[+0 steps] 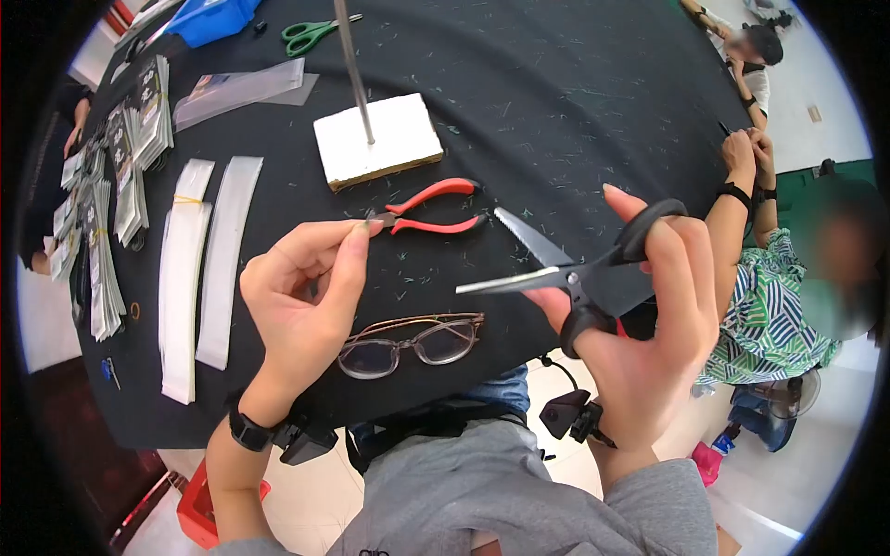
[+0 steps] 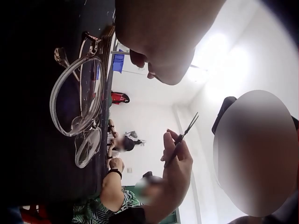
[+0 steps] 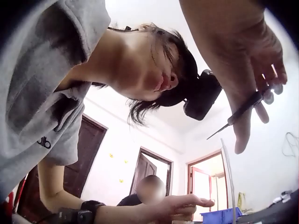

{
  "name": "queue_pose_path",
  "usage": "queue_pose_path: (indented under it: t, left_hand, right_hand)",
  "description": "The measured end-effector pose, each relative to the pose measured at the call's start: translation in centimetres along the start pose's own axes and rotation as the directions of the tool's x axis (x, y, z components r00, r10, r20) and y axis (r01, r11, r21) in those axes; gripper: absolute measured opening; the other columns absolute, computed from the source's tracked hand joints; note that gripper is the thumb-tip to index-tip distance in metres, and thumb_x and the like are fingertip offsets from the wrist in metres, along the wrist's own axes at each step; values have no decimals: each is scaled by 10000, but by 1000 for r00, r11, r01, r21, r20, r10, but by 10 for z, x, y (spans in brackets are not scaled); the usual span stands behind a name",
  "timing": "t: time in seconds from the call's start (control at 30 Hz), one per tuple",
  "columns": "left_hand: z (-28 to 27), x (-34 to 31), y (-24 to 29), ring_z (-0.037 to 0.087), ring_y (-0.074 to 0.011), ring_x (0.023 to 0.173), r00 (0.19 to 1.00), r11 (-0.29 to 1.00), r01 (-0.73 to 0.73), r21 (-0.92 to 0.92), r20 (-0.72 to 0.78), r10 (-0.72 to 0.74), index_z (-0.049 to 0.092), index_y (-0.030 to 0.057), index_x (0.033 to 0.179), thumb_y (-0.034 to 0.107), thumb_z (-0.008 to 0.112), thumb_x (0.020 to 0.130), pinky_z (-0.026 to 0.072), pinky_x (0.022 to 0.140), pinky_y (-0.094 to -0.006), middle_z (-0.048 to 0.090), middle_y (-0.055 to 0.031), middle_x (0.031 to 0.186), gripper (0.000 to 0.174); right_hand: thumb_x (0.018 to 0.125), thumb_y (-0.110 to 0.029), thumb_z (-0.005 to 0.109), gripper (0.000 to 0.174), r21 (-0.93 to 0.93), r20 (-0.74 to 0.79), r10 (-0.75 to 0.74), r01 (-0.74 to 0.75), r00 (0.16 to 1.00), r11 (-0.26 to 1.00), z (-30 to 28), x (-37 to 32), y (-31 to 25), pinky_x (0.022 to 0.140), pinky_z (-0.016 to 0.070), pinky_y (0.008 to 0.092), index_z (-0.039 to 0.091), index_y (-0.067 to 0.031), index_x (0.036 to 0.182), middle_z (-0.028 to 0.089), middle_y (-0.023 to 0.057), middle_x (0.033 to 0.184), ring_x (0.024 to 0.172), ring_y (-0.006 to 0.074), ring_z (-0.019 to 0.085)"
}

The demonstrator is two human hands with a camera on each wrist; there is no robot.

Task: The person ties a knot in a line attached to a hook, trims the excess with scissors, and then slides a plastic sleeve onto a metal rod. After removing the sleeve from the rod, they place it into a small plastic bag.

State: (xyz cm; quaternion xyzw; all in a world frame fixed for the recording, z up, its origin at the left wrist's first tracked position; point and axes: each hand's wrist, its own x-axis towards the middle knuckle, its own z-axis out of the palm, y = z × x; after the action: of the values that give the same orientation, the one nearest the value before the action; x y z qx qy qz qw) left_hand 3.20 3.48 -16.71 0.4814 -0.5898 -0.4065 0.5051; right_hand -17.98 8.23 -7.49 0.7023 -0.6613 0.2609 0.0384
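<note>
In the head view, the left hand is raised over the black cloth, thumb and index fingertips together; whether something thin lies between them I cannot tell. The right hand grips black-handled scissors, fingers through the loops, blades spread and pointing toward the left hand. Red-handled pliers lie just beyond the left fingertips. Clear-framed glasses rest near the cloth's front edge, below and between the hands. The left wrist view also shows the scissors in the right hand.
A white block with an upright metal rod stands behind the pliers. Long clear sleeves, packet bundles, green scissors and a blue bin lie left and back. Small clippings dot the cloth. Other people sit at the right edge.
</note>
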Motion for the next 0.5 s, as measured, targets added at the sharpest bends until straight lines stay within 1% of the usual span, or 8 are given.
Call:
queue_pose_path:
  t: [0.07,0.1,0.13,0.2,0.27,0.33,0.4,0.5]
  left_hand:
    - [0,0,1,332,50,473,999,998,-22,-51,28,23,672,-41,938,-25,598,872,188,432,-165,530,69,574,100]
    - [1,0,2,332,50,473,1000,999,-15,-48,19,16,672,-41,938,-25,598,872,188,432,-165,530,69,574,100]
    - [2,-1,3,342,51,474,1000,998,-2,-63,29,3,675,-38,931,-24,602,868,196,431,-160,539,66,577,98]
    - [2,-1,4,361,53,477,999,996,24,-87,41,-21,682,-32,917,-23,608,860,211,431,-152,558,59,583,94]
    - [0,-2,4,375,51,480,999,996,15,-90,49,-11,685,-30,912,-18,616,853,227,431,-148,569,54,591,91]
    - [0,-2,6,382,50,483,997,989,20,-146,74,-9,684,-31,917,-13,619,851,232,429,-148,570,53,594,94]
    - [0,-4,7,395,49,489,998,988,14,-156,68,-3,683,-36,922,-9,622,851,245,428,-147,578,51,604,97]
    - [-1,-5,9,450,30,548,993,985,34,-170,121,-14,683,-17,962,14,600,889,303,468,-140,595,36,654,115]
  right_hand:
    - [469,-173,885,615,-6,-54,-26,26,998,1000,11,2,1,642,458,277,614,17,988,589,63,924,745,174,544]
    - [498,-158,879,574,27,-45,-4,5,999,1000,14,4,-2,639,454,275,612,20,974,559,62,873,741,176,547]
    - [498,-158,879,574,32,-36,-11,12,999,999,17,5,-3,639,454,275,612,20,974,559,62,873,741,176,547]
    - [531,-142,874,528,96,46,-12,8,999,995,25,7,-5,641,456,276,609,18,960,560,72,865,738,182,561]
    - [567,-138,867,468,223,122,-75,46,990,974,39,6,1,653,466,276,588,18,908,591,72,841,742,192,594]
    - [568,-237,857,484,284,136,-87,45,987,958,56,3,3,625,447,370,547,-2,856,535,98,787,705,303,560]
    - [569,-242,858,480,317,138,-90,42,986,948,67,0,5,622,448,368,545,-4,845,536,96,778,701,298,563]
    - [573,-252,859,472,354,136,-78,25,988,935,77,-1,6,617,449,364,542,-9,825,539,94,762,692,290,570]
